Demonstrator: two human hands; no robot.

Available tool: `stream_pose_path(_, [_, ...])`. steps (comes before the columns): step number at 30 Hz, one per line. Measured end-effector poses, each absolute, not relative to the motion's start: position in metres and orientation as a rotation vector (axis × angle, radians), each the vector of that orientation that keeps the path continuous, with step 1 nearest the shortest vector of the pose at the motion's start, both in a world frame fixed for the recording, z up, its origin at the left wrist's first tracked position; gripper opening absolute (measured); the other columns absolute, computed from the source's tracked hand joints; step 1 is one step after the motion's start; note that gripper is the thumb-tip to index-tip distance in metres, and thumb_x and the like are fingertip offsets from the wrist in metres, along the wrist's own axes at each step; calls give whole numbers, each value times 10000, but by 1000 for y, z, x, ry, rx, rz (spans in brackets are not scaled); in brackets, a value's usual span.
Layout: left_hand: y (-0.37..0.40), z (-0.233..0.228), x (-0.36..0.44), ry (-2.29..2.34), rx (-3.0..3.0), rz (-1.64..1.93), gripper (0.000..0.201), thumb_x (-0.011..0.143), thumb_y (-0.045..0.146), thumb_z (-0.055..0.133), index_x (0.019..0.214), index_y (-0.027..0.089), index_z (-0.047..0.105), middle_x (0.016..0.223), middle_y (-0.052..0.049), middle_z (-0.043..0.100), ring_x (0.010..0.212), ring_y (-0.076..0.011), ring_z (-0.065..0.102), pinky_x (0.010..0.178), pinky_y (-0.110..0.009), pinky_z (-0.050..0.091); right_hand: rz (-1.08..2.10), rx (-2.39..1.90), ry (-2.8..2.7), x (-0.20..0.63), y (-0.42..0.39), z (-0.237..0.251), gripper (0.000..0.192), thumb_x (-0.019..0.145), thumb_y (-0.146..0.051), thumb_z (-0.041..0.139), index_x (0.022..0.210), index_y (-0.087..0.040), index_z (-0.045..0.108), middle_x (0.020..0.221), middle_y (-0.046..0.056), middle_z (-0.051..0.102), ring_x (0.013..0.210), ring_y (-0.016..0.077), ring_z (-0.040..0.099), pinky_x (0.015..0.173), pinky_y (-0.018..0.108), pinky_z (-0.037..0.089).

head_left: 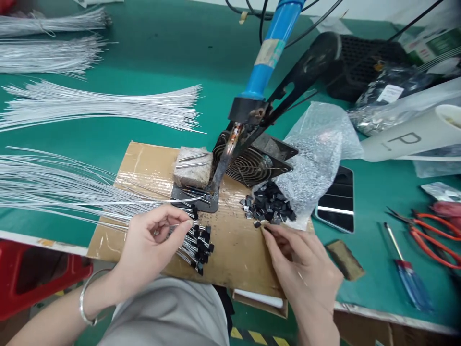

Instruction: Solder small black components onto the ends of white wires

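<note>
Near side of soldering iron [273, 53], to its left: left hand [153, 240] pinching wire [174, 225]; to its right: right hand [306, 266] beside black pieces [272, 203], grip unclear

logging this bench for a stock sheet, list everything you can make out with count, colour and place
bench: one, green, throughout
wire bundles: four, pale grey, left
cardboard: one, brown, front centre
block: one, greyish, on cardboard
soldering iron: one, blue-handled, upper centre
fan: one, dark, beside iron tip
small parts: many, black, heaped before fan
bubble wrap: one piece, clear, right of fan
phone: one, dark, right of wrap
brown pad: one, brown, beside right hand
screwdriver: one, blue-handled, right
pliers: one, orange-handled, far right
bracelet: one, silver, left wrist
left hand: one, bare, at wires
right hand: one, bare, by small parts
</note>
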State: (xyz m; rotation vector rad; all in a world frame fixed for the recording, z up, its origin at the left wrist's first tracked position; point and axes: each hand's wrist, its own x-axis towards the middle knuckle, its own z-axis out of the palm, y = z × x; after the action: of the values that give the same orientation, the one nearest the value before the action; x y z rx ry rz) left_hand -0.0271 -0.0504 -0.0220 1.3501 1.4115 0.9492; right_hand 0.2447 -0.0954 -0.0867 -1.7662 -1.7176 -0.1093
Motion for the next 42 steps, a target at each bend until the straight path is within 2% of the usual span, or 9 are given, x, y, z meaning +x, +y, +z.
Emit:
stream_pose_path(4, [-49,-20,-26,1387,1326,955,76,829,221,737,771,178,761,646,-17,701,498,-86,511,448,-181,379,-196,-1750,-1748,247,-91,-93,179,1015,-287,658,928,-175,767,802,47,758,635,157,650,639,292,503])
stream_pose_path(7, [-49,-18,-26,1363,1330,951,79,835,208,733,767,172,751,653,-16,698,510,-86,519,461,-180,388,-146,-1885,-1550,245,-94,-96,222,998,-356,678,917,-177,780,779,51,769,603,159,664,620,289,496])
stream_pose_path(11, [-48,-17,-26,1339,1339,935,87,846,196,721,766,171,742,660,-14,687,524,-88,518,465,-180,385,119,-1904,-1163,229,-98,-89,251,925,-416,766,969,-173,809,822,65,792,601,171,690,637,301,539])
stream_pose_path(15, [-47,-18,-25,1320,1355,936,95,866,196,713,779,181,746,665,-8,683,530,-88,502,473,-186,384,364,-1731,-929,201,-94,-70,193,877,-357,821,956,-182,828,726,27,756,527,149,656,556,283,563])
stream_pose_path(22, [-46,-21,-26,1377,1410,873,113,890,232,699,796,187,742,690,-23,697,557,-112,553,489,-217,406,729,-1520,-811,163,-81,-46,65,824,-267,834,838,-204,822,605,-7,705,463,134,627,447,260,568])
stream_pose_path(28, [-39,-18,-24,1370,1439,779,113,888,253,682,804,189,721,872,-76,783,636,-145,651,517,-241,455,995,-1427,-797,144,-74,-43,36,856,-236,802,834,-233,831,575,-22,690,459,114,626,465,212,561])
stream_pose_path(32, [-33,-13,-19,1302,1421,741,108,877,232,661,786,195,706,803,-50,764,670,-161,686,501,-240,433,1058,-1397,-770,134,-71,-42,55,856,-259,805,817,-231,833,576,-17,688,442,113,596,433,210,537])
stream_pose_path(36, [-29,-10,-17,1272,1404,744,115,865,218,658,758,196,695,799,-41,761,664,-159,688,491,-242,411,1075,-1457,-748,131,-72,-43,60,871,-276,801,837,-246,840,656,-2,724,486,113,605,474,219,551])
stream_pose_path(42, [-27,-13,-16,1273,1369,735,123,881,225,664,772,197,713,840,-57,774,654,-161,672,505,-260,411,1073,-1380,-822,135,-70,-48,79,874,-237,793,843,-288,845,629,-28,710,477,95,605,460,178,531])
